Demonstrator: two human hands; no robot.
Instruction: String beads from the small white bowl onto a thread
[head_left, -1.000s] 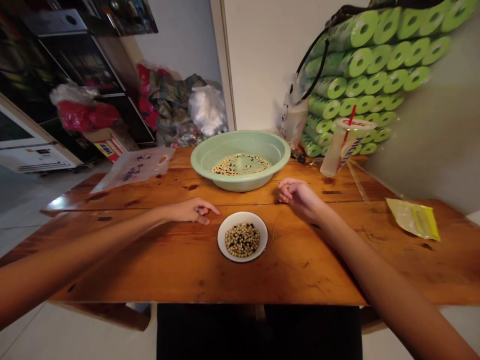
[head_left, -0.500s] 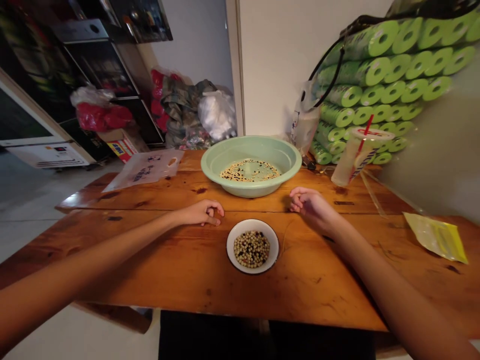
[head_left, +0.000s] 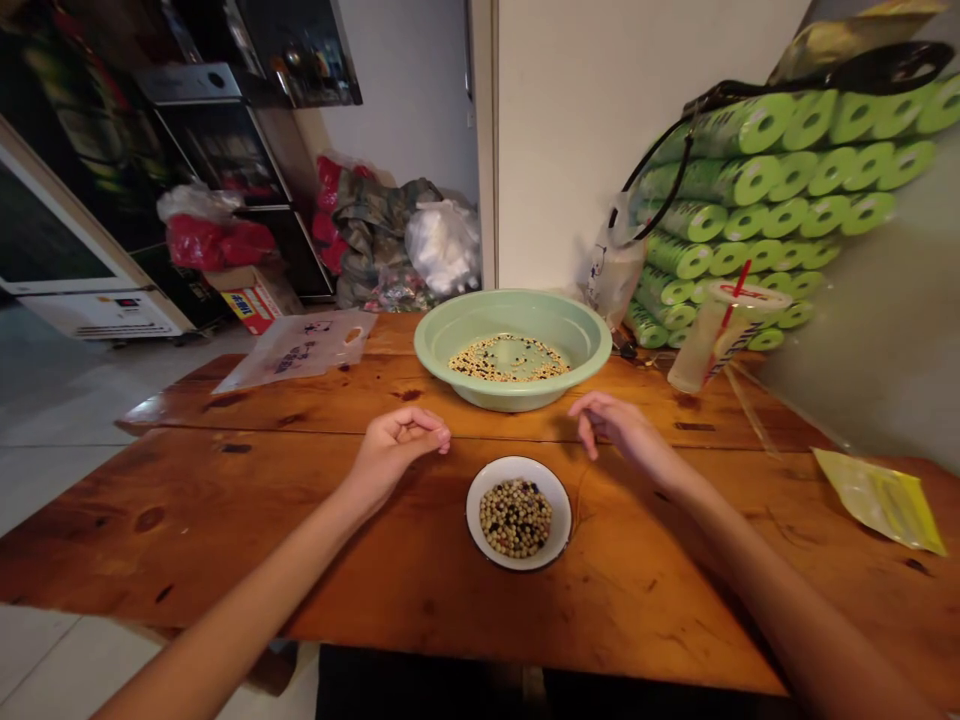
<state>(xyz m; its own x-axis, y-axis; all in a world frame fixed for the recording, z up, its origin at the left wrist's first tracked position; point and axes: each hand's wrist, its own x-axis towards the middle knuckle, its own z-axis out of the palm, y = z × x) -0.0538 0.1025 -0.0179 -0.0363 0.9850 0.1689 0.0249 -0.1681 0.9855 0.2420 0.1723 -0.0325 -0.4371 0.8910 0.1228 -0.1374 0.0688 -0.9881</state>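
Since neither hand holds anything, the left hand (head_left: 397, 450) rests on the wooden surface (head_left: 225, 500), its fingers (head_left: 427, 432) curled loosely together, just left of a small white bowl (head_left: 517, 464) heaped with pale and dark beans (head_left: 516, 518). Beyond that bowl, a wide green basin (head_left: 511, 400) holds a thin layer of similar seeds (head_left: 508, 358). To the right, the right hand (head_left: 619, 430) sits between both containers' right edges, its fingers slightly spread, pinching nothing.

A round white enamel dish (head_left: 519, 465) with a dark rim holds speckled cream and black beans (head_left: 516, 518); a pale green plastic basin (head_left: 450, 345) tops the orange-brown, dark-knotted wooden table (head_left: 180, 530).
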